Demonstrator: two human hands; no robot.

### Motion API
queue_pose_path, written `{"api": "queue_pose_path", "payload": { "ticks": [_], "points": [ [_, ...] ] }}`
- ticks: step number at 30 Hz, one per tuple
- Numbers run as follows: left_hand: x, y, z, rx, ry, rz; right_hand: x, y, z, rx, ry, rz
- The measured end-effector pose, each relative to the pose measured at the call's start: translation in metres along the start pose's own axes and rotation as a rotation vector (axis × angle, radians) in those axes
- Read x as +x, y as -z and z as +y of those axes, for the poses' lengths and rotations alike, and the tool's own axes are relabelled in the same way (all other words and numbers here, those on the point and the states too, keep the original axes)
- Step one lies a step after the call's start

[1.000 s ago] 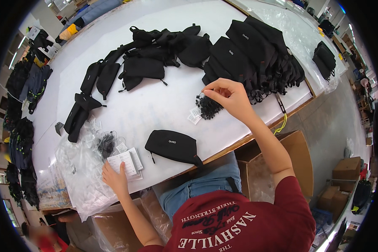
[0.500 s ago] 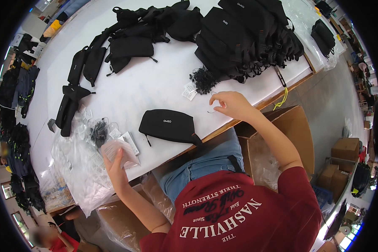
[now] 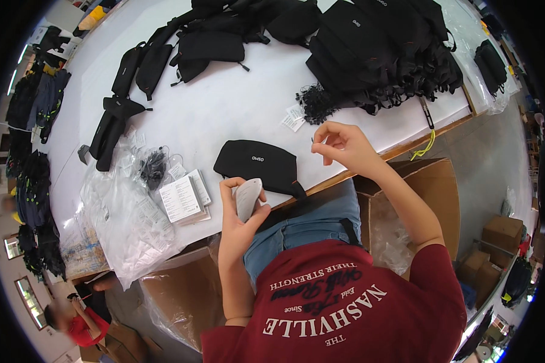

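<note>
My left hand [image 3: 238,219] is closed around a thin, pale grey-white packet or card [image 3: 248,198], held upright by the table's front edge. Just beyond it lies a black zip pouch [image 3: 257,164] with a small white print and an orange tab. To the right of the pouch, my right hand [image 3: 344,146] is raised with fingertips pinched on a thin dark bit, perhaps a string; it is too small to name. A bundle of black strings [image 3: 317,104] and white paper tags [image 3: 293,117] lie beyond that hand. A stack of white printed cards [image 3: 180,199] rests left of my left hand.
Clear plastic bags [image 3: 118,209] spread over the left table edge beside another black string bundle [image 3: 153,168]. Black pouches [image 3: 211,49] line the far side; a large heap of black bags [image 3: 375,60] is at far right. A cardboard box [image 3: 431,190] stands below the right edge.
My left hand has moved right, away from the card stack to near the pouch, turning the packet edge-on. My right hand stays raised, its fingers closer together. The view has shifted slightly.
</note>
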State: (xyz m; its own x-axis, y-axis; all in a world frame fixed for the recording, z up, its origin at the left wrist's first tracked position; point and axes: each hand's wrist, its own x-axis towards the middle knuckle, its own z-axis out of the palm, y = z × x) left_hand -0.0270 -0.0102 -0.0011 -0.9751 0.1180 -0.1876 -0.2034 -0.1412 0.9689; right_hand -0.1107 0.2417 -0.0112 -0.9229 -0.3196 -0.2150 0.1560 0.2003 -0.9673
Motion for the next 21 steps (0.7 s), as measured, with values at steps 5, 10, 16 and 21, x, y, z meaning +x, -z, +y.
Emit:
{"api": "queue_pose_path", "payload": {
  "ticks": [5, 10, 16, 21],
  "points": [
    [-0.003, -0.021, 0.003, 0.005, -0.079, 0.026, -0.024, -0.036, -0.026, 0.447, -0.033, -0.276],
    [-0.003, -0.028, 0.006, 0.089, -0.12, 0.131, -0.034, -0.06, -0.029, 0.23, 0.115, -0.029],
    [-0.011, -0.03, 0.007, 0.252, -0.169, 0.252, -0.039, -0.065, -0.034, -0.077, 0.243, 0.151],
    [-0.008, -0.036, 0.004, 0.459, -0.358, 0.307, -0.041, -0.068, -0.034, -0.254, 0.365, 0.26]
  ]
}}
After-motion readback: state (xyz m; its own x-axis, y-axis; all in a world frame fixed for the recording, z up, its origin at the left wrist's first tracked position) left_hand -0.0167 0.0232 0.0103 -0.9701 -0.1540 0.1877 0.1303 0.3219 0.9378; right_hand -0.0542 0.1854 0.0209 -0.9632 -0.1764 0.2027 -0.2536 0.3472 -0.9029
